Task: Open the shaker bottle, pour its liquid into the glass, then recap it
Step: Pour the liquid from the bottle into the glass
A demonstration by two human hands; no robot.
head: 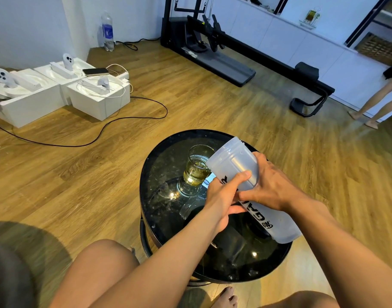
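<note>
A translucent grey shaker bottle with black lettering lies tilted over a round black glass table. Its uncapped mouth points up and left, next to the rim of a clear glass. The glass stands upright near the table's middle and holds yellowish liquid in its lower part. My left hand wraps the bottle's middle from the left, thumb on top. My right hand grips it from the right. A dark shape under the bottle's base may be the cap; I cannot tell.
My bare knees sit just in front of the table. On the wooden floor to the left are white boxes with devices and a black cable. An exercise machine stands behind, and another person's legs at far right.
</note>
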